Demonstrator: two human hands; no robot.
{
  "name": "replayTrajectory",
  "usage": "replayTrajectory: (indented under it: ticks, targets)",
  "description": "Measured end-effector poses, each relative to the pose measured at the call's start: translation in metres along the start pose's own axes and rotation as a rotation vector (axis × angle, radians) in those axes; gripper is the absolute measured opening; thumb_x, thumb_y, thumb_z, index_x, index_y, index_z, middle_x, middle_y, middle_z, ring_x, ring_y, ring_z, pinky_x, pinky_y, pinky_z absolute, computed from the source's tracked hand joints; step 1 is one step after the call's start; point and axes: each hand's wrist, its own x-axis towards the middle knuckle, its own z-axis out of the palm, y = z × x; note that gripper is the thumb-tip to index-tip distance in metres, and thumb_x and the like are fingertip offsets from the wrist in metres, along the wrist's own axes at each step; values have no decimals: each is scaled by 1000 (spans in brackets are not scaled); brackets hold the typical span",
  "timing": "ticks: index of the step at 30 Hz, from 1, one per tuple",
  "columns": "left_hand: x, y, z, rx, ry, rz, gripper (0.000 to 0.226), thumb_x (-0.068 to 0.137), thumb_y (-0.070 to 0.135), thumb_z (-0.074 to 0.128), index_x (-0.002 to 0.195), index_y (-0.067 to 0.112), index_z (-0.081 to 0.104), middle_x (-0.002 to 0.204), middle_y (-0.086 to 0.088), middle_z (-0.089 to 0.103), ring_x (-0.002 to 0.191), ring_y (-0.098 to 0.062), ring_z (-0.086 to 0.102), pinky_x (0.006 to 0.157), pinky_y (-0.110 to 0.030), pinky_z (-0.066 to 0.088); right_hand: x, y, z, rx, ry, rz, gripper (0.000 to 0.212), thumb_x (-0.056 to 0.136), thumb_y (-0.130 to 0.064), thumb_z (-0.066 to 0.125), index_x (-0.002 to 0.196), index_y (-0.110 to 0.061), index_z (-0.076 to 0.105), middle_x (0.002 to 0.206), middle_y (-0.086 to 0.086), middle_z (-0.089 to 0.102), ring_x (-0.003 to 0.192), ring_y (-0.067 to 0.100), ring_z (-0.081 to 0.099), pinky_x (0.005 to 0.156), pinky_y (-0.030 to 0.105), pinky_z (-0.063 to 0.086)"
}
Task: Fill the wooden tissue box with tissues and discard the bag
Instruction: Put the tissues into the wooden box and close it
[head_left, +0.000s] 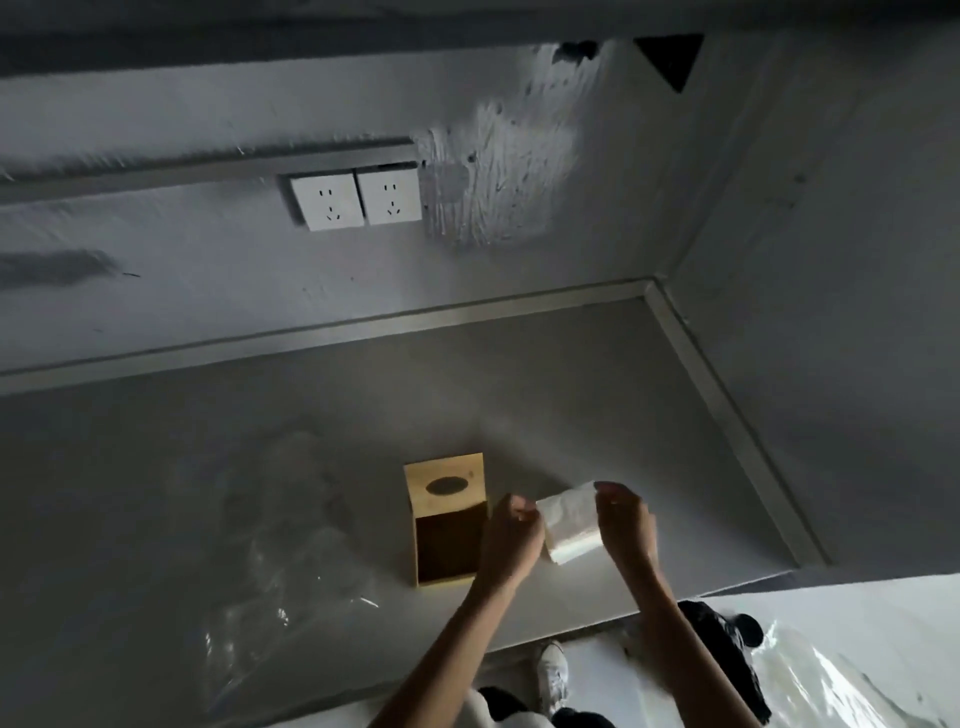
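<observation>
Both hands are holding the white tissue pack (570, 522) between them just above the grey surface (649, 415): the left hand (511, 538) is pinching its left edge with fingers curled, and the right hand (626, 522) is gripping its right side from above. The wooden tissue box (447, 519) is sitting just left of the left hand, its lid tilted up and its dark inside showing. Clear plastic bags (291, 545) are lying well apart to the left on the surface.

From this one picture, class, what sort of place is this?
Probably a room being renovated: patchy plaster on the wall, twin sockets above a bare counter, and plastic sheeting over the floor.
</observation>
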Motion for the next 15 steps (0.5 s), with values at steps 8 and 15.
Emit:
replayTrajectory:
  ticks: [8,15]
  targets:
    - [43,-2,71,-266,-19,-361,22,91,11,61,111,4,56,84,-12,55,67,-17,50,61,-28,45,94,49,16,-254,-483,-11,58,78,-44,70,125,-11,60,127,11,63,114,25,60,93,29,46]
    - [96,-53,111,-158,162,-279,60,60,28,68,116,11,56,114,-16,63,98,-35,64,76,-42,59,94,69,14,75,-555,40,39,72,-10,81,106,-5,65,104,13,70,88,28,66,73,33,53]
